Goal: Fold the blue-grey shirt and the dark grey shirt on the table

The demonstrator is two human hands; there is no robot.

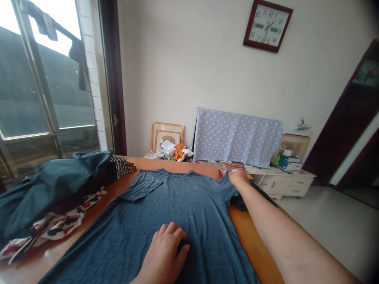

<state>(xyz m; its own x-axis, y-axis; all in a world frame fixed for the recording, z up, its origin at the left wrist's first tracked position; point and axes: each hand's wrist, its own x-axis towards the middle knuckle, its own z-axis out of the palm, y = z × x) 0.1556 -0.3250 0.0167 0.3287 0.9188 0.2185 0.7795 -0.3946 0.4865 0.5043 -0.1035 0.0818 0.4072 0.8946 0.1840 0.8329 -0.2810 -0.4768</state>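
Fabric spread over an orange-brown wooden counter [254, 244], and at centre lies a heathered blue short-sleeved T-shirt [154, 221], collar to the far side, the sleeve on the window side folded in across the chest!

And those hands?

Left hand [162, 248] open, fingers lightly curled, pressing on the middle of the shirt near the camera. Right hand [238, 177] stretched to the far corner, seemingly closed on the short sleeve [227, 189], though the fingers are half hidden from here.

Anything crowding them?

Over on the window side, a dark teal jacket [50, 185] heaped on red, white and black patterned cloth [50, 225], right against the shirt. By the right hand, a striped cloth [232, 166], and black fabric [239, 203] under the sleeve.

Where's the danger?

That glossy counter! A hard tug from the right hand could skate the shirt sideways or crease it under the left palm. One brush could flip the folded sleeve open, and the heap could slump across the shirt.
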